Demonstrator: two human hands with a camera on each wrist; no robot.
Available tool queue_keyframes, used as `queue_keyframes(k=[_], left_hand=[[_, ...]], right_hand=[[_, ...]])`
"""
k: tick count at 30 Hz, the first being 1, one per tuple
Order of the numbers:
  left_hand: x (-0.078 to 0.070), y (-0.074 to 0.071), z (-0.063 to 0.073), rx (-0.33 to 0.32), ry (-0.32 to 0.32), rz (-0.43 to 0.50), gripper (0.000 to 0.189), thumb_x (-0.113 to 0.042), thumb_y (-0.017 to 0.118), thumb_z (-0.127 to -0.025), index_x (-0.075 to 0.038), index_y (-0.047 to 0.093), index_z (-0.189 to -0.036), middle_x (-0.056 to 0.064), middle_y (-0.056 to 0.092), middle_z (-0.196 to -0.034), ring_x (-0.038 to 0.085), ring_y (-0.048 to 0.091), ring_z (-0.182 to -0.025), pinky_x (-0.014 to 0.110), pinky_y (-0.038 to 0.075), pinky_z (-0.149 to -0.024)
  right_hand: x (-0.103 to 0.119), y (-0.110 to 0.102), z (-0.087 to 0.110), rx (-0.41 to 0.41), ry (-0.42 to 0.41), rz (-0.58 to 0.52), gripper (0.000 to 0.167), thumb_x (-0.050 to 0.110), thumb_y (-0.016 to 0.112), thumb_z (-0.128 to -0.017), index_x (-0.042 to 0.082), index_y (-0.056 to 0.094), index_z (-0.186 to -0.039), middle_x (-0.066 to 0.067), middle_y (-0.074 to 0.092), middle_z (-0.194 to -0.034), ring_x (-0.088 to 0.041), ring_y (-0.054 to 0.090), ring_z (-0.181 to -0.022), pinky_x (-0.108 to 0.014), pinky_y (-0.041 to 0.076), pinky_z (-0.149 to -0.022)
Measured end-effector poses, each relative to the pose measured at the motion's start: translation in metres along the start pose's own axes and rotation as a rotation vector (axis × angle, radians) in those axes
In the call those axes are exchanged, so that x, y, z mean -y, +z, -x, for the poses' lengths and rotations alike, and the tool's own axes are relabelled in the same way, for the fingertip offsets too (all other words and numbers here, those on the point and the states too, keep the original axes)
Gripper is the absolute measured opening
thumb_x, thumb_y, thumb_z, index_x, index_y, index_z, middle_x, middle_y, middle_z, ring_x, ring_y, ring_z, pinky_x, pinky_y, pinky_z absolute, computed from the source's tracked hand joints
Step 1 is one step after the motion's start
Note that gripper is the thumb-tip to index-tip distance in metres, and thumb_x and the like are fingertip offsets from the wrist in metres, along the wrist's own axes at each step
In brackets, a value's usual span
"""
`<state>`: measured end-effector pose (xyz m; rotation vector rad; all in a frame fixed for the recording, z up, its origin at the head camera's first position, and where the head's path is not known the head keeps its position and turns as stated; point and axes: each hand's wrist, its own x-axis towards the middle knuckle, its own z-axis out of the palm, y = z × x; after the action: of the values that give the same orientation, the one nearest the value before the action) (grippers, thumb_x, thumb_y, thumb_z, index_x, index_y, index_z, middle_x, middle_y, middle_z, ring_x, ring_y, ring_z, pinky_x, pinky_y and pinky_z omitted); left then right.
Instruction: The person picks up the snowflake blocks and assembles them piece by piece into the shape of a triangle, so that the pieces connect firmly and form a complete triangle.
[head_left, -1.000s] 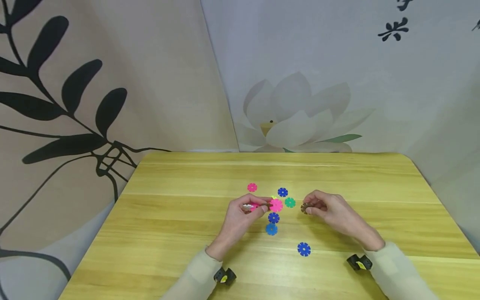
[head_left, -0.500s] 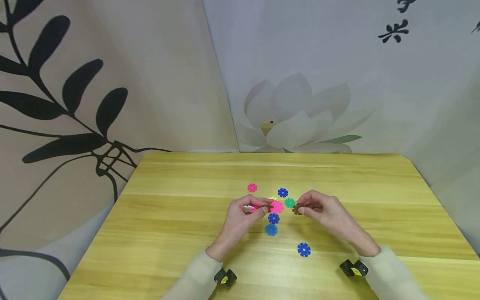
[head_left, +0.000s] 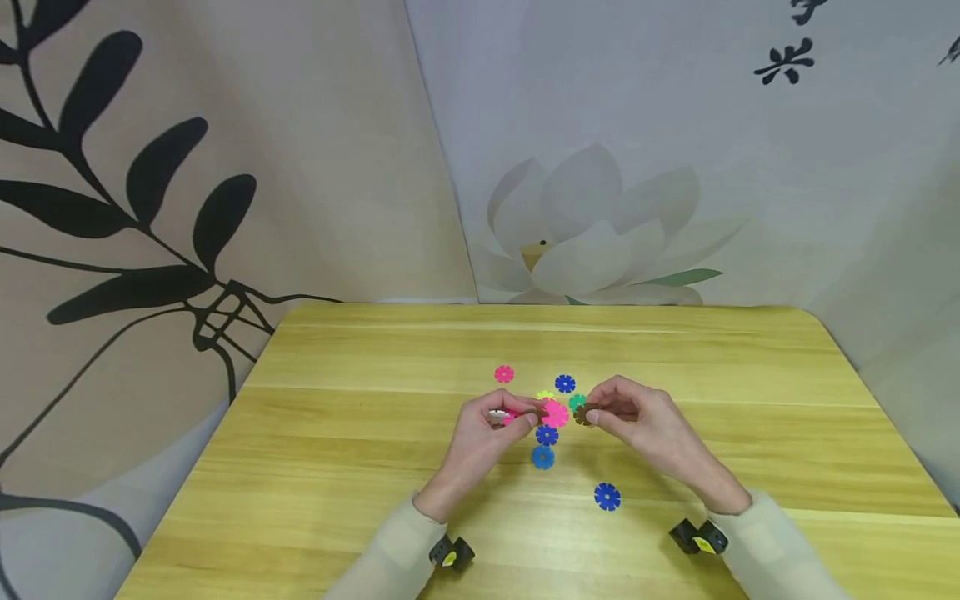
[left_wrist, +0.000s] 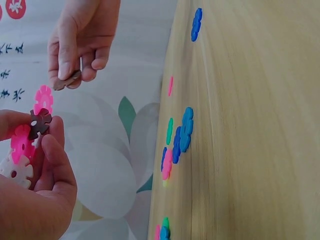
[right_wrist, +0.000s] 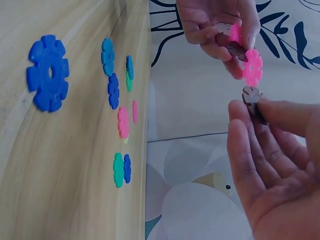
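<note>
My left hand point(head_left: 487, 429) grips a linked chain of notched plastic snowflake discs. In the left wrist view it runs from a white disc point(left_wrist: 19, 172) through a pink disc point(left_wrist: 22, 142) and a brown disc point(left_wrist: 40, 123) to a pink end disc point(left_wrist: 44, 99). Between thumb and fingers, my right hand point(head_left: 654, 425) pinches a single brown snowflake disc point(right_wrist: 254, 104). That disc is close to the chain's pink end but apart from it. Both hands are raised above the table, and fingers cover part of the chain.
On the wooden table point(head_left: 337, 467) lie several loose discs. A dark blue disc point(head_left: 607, 497) is nearest the front, with a lighter blue disc point(head_left: 543, 457) farther back. A pink disc point(head_left: 504, 374) and another blue disc point(head_left: 565, 383) lie beyond the hands. Behind stands a printed backdrop point(head_left: 360, 167).
My right hand has moved left with the brown disc, closing most of the gap to the chain. The left hand has stayed almost still, still holding the chain.
</note>
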<state>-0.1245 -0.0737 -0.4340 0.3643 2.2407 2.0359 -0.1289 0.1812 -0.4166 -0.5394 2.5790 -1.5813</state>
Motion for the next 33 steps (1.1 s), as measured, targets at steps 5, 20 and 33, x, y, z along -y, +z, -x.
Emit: queue_keyframes(k=[5,20,33], left_hand=[[0.000,0.001,0.000,-0.003,-0.004,-0.011,0.008,-0.010,0.073,-0.092,-0.007,0.076,-0.099,0.001,0.077,-0.112,0.018,0.074,-0.098,0.029,0.059,-0.078],[0.000,0.003,0.001,0.022,-0.026,0.008,0.009,-0.010,0.072,-0.093,-0.006,0.075,-0.100,0.004,0.077,-0.111,0.020,0.074,-0.095,0.032,0.061,-0.082],[-0.001,0.004,0.003,0.020,-0.071,-0.040,0.023,-0.024,0.086,-0.086,-0.011,0.074,-0.100,0.000,0.078,-0.107,0.020,0.071,-0.096,0.034,0.056,-0.074]], right_hand=[[0.002,0.001,0.001,0.005,-0.009,-0.014,0.011,0.010,0.073,-0.097,0.010,0.069,-0.107,0.002,0.075,-0.096,-0.018,0.074,-0.089,-0.028,0.061,-0.080],[0.005,0.008,0.001,-0.006,-0.199,0.059,0.012,0.005,0.073,-0.096,0.012,0.074,-0.105,0.003,0.077,-0.097,-0.010,0.073,-0.081,-0.029,0.063,-0.071],[0.005,0.013,0.003,-0.075,-0.286,0.113,0.017,-0.001,0.076,-0.091,0.012,0.077,-0.102,0.004,0.078,-0.095,-0.008,0.075,-0.083,-0.026,0.062,-0.073]])
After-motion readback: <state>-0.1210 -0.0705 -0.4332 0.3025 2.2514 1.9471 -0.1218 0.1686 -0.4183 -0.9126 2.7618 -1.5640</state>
